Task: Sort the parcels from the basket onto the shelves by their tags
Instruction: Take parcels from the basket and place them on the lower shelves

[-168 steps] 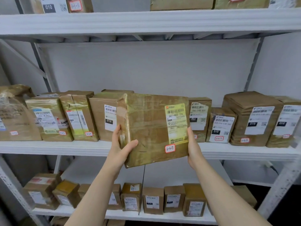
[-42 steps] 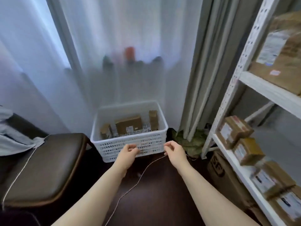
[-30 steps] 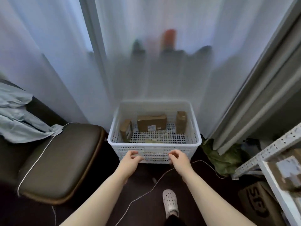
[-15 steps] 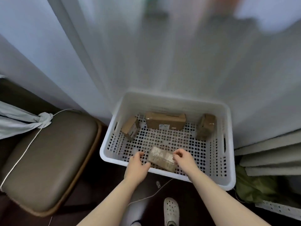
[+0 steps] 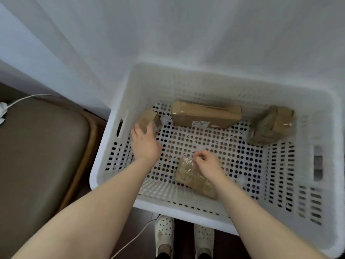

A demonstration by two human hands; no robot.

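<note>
Back at the white basket (image 5: 186, 209) now, the shelves out of view, and the person bends right over it. Four parcels remain inside. Half a second ago both hands closed in on the flat taped parcel (image 5: 188, 174) by the basket's near wall, and now they split up. The left hand (image 5: 145, 142) has left that parcel and gone to the basket's far left corner, where its fingers (image 5: 141, 128) lie stretched out on the small box (image 5: 148, 118). They touch it, but I see no grip closed round it yet. The right hand (image 5: 208, 165) stays put, fingers curled and pinching the far end of the flat taped parcel, which still rests on the basket floor.

The long box (image 5: 205, 116) sits untouched against the basket's far wall, and the crumpled parcel (image 5: 270, 126) leans in the far right corner.

It looks like two parcels are going in one trip, one per hand. That would save a walk, but each tag must be read separately, and neither tag shows from here. With four parcels unsorted, there is plenty of work left.
</note>
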